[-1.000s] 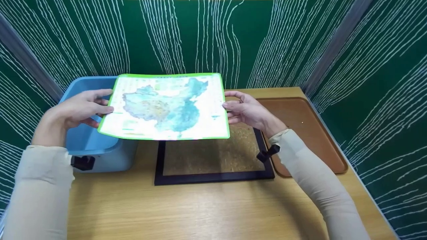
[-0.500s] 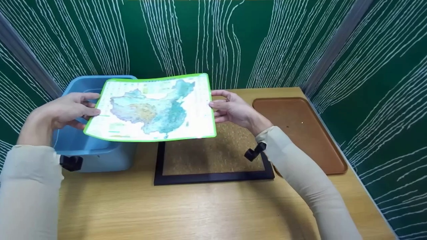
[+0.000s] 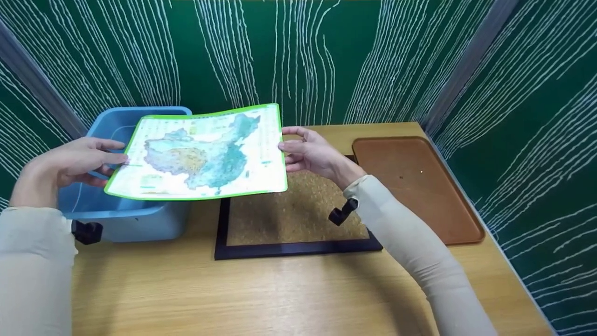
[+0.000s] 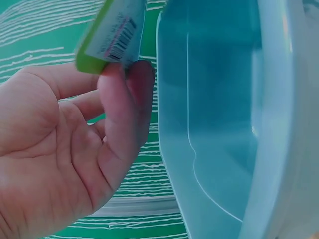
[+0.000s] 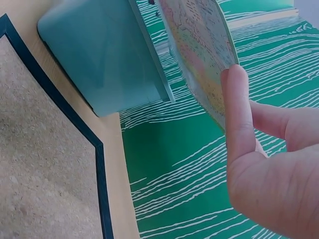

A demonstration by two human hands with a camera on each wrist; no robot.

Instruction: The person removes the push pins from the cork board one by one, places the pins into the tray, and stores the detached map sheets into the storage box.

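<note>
Crosswise, map sheet (image 3: pixel 200 154) between left hand (image 3: pixel 70 163) and right hand (image 3: pixel 312 154).

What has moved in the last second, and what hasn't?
Both hands, the left hand and right hand, carried the green-edged map sheet leftward, over the blue plastic bin. Neither hand let go. The black-framed cork board, brown tray and wooden table stayed put.

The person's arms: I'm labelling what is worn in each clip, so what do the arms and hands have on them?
Both hands, left hand and right hand, are bare, with no gloves. Long, close-fitting cream sleeves cover both arms to the wrist. A small black camera mount sits under each wrist.
</note>
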